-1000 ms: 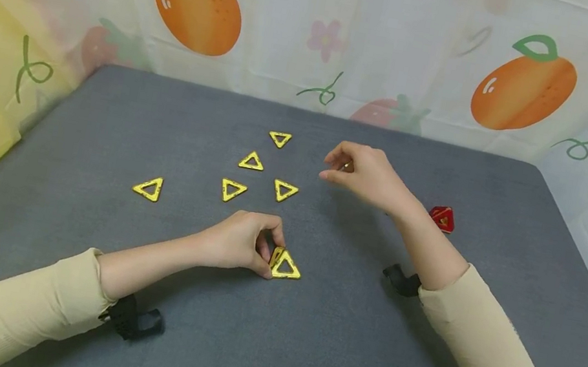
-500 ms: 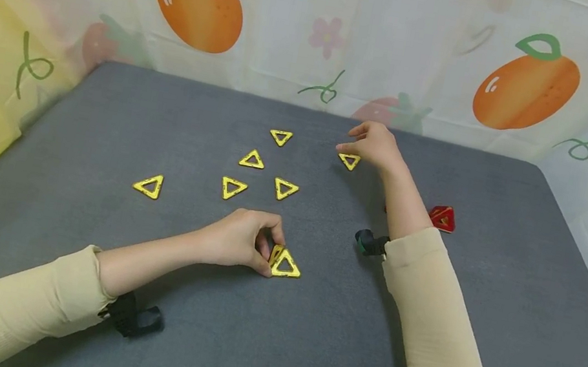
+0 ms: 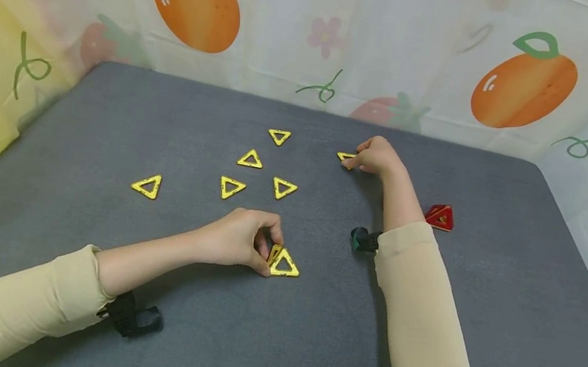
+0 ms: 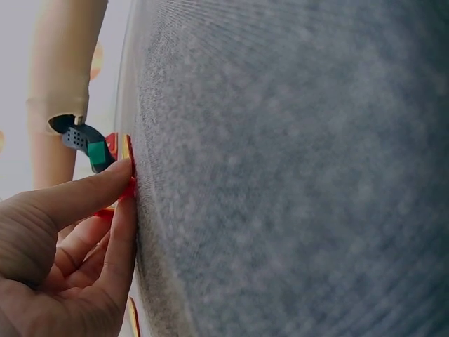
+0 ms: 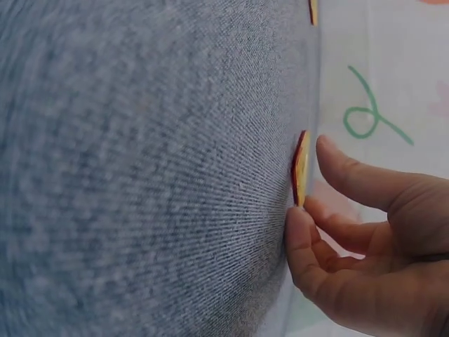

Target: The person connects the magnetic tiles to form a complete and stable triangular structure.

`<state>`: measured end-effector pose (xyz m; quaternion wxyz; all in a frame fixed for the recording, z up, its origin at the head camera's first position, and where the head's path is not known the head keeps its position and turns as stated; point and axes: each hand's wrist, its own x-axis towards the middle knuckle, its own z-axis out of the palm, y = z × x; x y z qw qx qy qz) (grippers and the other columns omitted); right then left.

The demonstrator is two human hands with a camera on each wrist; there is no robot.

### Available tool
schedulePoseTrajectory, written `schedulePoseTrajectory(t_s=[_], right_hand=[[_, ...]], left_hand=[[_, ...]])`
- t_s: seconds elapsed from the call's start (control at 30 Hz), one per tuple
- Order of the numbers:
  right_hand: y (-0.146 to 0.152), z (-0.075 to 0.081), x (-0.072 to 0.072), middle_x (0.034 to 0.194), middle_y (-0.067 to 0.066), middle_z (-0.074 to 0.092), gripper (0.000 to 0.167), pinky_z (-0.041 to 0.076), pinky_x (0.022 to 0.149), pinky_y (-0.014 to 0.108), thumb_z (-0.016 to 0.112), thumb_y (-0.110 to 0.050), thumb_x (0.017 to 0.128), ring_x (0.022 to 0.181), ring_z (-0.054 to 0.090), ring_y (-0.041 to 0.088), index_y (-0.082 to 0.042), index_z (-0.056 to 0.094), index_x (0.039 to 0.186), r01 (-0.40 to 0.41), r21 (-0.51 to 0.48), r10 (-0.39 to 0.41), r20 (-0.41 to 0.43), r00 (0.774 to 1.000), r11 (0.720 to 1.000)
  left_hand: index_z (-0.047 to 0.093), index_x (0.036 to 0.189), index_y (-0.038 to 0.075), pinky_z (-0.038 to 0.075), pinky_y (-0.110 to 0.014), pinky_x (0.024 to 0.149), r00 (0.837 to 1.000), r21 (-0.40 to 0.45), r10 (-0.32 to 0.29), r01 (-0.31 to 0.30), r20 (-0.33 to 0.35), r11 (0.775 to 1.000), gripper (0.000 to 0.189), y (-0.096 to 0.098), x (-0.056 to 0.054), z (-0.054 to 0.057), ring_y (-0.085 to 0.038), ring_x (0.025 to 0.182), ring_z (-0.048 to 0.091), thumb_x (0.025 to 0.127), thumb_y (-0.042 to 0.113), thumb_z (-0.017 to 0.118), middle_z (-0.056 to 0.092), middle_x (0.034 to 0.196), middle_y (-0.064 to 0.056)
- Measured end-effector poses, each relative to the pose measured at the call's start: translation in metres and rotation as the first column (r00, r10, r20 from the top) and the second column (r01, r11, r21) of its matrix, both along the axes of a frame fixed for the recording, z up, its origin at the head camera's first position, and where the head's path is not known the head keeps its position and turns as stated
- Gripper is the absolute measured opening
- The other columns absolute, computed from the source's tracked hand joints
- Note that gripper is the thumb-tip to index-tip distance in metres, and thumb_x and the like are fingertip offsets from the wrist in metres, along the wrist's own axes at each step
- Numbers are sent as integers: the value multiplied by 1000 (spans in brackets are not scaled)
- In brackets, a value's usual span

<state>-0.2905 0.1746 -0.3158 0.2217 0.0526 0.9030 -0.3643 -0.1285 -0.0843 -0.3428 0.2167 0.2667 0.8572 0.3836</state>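
Near the middle of the table, my left hand (image 3: 238,239) pinches a yellow triangular magnetic tile (image 3: 274,255) between thumb and fingers. A second yellow triangular tile (image 3: 285,263) meets it at an edge on the right. The left wrist view shows their red undersides partly, behind the fingertips. Toward the back, my right hand (image 3: 379,157) reaches down to another yellow triangular tile (image 5: 300,168) lying on the table. One fingertip touches the tile's edge in the right wrist view; the thumb appears slightly apart from it.
Several loose yellow triangular tiles lie across the grey table (image 3: 330,347), among them one at the left (image 3: 147,185) and one at the back (image 3: 279,136). A red pyramid-like piece (image 3: 440,216) stands right of my right forearm. A fruit-printed curtain (image 3: 275,23) hangs behind the table.
My right hand has moved back and right over the far tile, then lowered onto it. My left hand and its two tiles have stayed in place.
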Motion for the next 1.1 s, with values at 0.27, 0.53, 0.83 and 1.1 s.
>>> schedulePoseTrajectory(t_s=[0.27,0.53,0.83,1.1], right_hand=[[-3,-5,-3,156,20,38,66,38,117,43,69,-20,93,142,41,34,5,39,147,-58,134,63,-30,998,989],[-6,-4,-2,147,21,48,59,42,111,45,71,-21,91,130,49,34,3,49,141,-79,229,92,-45,995,970],[-8,-5,0,128,18,55,43,44,88,37,72,-18,90,96,47,24,2,57,125,-88,252,118,-108,987,964],[-11,-7,1,135,19,53,44,47,93,41,74,-11,88,107,49,28,-4,56,127,-53,200,86,-161,983,978]], left_hand=[[64,96,13,52,-24,68,1000,-9,1,-1,5,1000,39,0,0,1,-5,72,63,68,10,90,70,82,0],[64,95,13,53,-23,67,1000,8,-9,9,-11,1000,38,-1,-1,-1,-5,73,63,68,9,90,70,86,0],[64,94,13,53,-23,68,1000,16,-5,6,-16,1000,37,0,-1,-2,-5,72,64,67,9,90,70,83,0],[64,94,13,53,-23,68,1000,13,-2,2,-14,1000,37,-1,0,0,-5,72,63,67,9,90,70,84,0]])
